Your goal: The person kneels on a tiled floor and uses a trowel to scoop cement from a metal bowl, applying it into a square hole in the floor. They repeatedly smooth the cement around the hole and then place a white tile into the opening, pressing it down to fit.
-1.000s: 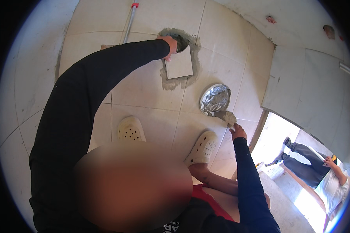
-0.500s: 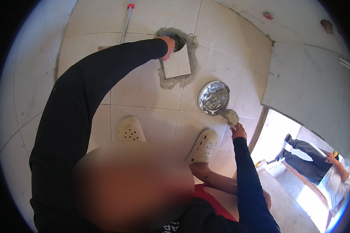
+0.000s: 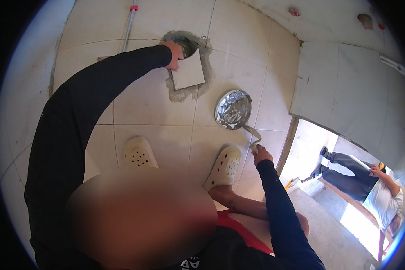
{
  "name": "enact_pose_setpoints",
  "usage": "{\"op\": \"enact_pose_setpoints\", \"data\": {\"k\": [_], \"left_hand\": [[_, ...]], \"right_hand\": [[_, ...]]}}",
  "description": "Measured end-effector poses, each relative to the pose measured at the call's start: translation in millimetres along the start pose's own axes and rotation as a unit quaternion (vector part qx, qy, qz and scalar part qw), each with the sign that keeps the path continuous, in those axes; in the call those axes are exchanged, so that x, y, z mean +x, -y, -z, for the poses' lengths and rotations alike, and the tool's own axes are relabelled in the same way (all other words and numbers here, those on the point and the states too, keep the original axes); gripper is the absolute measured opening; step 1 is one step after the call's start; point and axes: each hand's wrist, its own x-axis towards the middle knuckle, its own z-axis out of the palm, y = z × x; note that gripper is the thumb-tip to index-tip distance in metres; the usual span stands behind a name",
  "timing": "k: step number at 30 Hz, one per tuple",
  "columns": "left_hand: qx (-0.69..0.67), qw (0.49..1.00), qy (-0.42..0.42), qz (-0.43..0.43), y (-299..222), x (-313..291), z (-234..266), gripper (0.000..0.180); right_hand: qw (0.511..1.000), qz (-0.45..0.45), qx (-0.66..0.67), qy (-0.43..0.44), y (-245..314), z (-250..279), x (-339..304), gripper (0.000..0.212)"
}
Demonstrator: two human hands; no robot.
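Note:
My left hand (image 3: 173, 54) is at the upper left corner of a cut beige tile (image 3: 187, 74) with a curved notch, its fingers closed on the edge. Just beyond the tile is a dark round hole (image 3: 187, 45) in the floor, ringed by wet grey mortar (image 3: 207, 60). My right hand (image 3: 262, 155) grips a mortar-smeared trowel (image 3: 253, 130), seen nearly edge-on. The trowel's tip reaches the near rim of a round pan (image 3: 217, 110) streaked with grey and white paste. My right fingers partly hide the trowel's handle.
Beige floor tiles (image 3: 157, 108) surround the work. My pale clogs (image 3: 137, 153) stand on the near side. A grey pole with a red collar (image 3: 133, 8) lies at the far left. Beyond the doorway at right, another person (image 3: 378, 198) holds a long white object.
The trowel has turned from showing its broad face to nearly edge-on, and its tip is at the pan's rim. My left hand stays at the tile. The whole view has shifted slightly.

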Motion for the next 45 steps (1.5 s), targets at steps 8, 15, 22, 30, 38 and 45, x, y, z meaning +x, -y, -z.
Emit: {"op": "enact_pose_setpoints", "data": {"k": [8,15,22,30,38,45], "left_hand": [[-0.057,0.995,-0.074,0.045,0.1,-7.3,-6.3,0.040],[-0.001,0.998,-0.058,0.023,-28.4,-18.0,3.3,0.061],[0.008,0.992,-0.067,0.102,-63.5,-34.5,4.2,0.099],[0.079,0.985,-0.023,0.153,-88.4,-24.3,-0.8,0.102],[0.090,0.985,-0.038,0.140,-85.2,-23.9,-8.4,0.102],[0.063,0.986,-0.093,0.126,-68.7,-24.8,-8.3,0.095]], "right_hand": [[0.995,0.044,0.069,-0.055,0.7,21.0,-11.9,0.048],[0.918,0.147,0.311,-0.195,48.3,51.5,-12.9,0.035],[0.862,0.189,0.414,-0.224,95.4,55.7,-17.0,0.028],[0.875,0.171,0.383,-0.243,87.4,44.3,-12.9,0.031],[0.934,0.097,0.254,-0.231,42.5,15.3,2.5,0.040],[0.971,0.017,0.181,-0.156,5.3,-23.1,14.2,0.046]]}}
